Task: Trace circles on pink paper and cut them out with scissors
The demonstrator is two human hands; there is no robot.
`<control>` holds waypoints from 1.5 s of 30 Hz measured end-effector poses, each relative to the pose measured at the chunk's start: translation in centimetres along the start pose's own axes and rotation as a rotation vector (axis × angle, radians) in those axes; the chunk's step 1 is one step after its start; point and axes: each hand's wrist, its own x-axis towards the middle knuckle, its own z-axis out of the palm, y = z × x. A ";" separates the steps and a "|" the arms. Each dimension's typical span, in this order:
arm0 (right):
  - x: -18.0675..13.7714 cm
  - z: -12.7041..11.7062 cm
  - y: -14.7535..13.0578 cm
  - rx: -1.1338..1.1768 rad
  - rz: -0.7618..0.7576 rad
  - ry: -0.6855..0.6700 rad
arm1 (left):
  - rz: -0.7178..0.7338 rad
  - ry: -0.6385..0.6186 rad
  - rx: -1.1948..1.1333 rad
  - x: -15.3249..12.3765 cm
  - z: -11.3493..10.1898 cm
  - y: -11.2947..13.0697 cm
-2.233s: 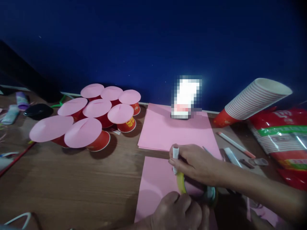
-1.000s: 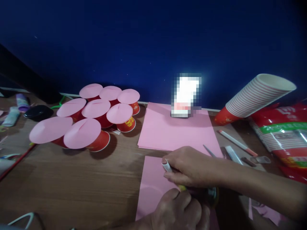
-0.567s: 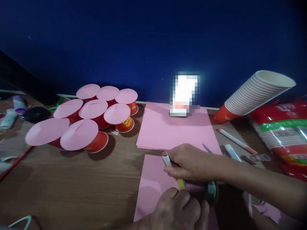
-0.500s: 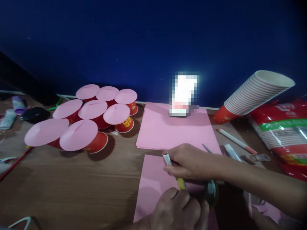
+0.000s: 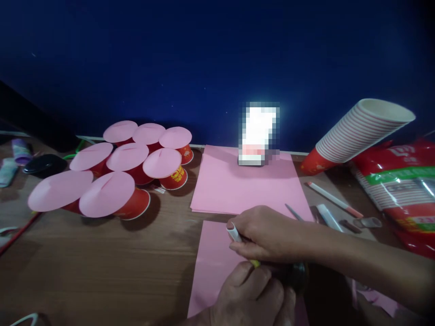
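My right hand (image 5: pixel 263 233) is closed on a slim white marker (image 5: pixel 233 232), held over a sheet of pink paper (image 5: pixel 210 267). Below it, my left hand (image 5: pixel 256 294) is curled into a fist on the same sheet. A bit of yellow (image 5: pixel 254 263) shows just above its knuckles. A dark round object (image 5: pixel 299 276), perhaps a roll, sits partly hidden by the hands; whether the left fingers grip it is hidden. Behind the hands lies a stack of pink paper (image 5: pixel 217 181), and a thin pointed grey item (image 5: pixel 292 211) sticks out beyond the right forearm.
At left stand several red paper cups (image 5: pixel 134 203) topped with pink paper cones (image 5: pixel 108 194). A glowing, blurred-out screen (image 5: pixel 258 127) rests on the stack. Right: nested cups (image 5: pixel 360 131), a red plastic pack (image 5: pixel 397 181), another marker (image 5: pixel 335 199), a clear tube (image 5: pixel 329 217). A blue wall (image 5: pixel 204 59) rises behind.
The marker in my right hand has tipped, its upper end shifting slightly left and down. Less of the yellow bit shows. The whole view has shifted a little.
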 end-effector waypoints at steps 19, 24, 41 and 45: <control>-0.4 0.3 1.6 -0.028 0.015 0.115 | -0.020 0.021 -0.002 0.1 -0.2 -0.1; -0.6 -0.1 2.1 -0.049 0.041 0.151 | -0.059 0.028 -0.044 0.0 -0.1 0.2; -4.0 0.8 4.6 0.111 0.185 0.396 | -0.077 -0.017 -0.106 0.5 -0.8 0.1; -5.7 1.6 4.0 0.259 0.251 0.513 | -0.008 -0.116 -0.106 0.6 -1.6 -0.2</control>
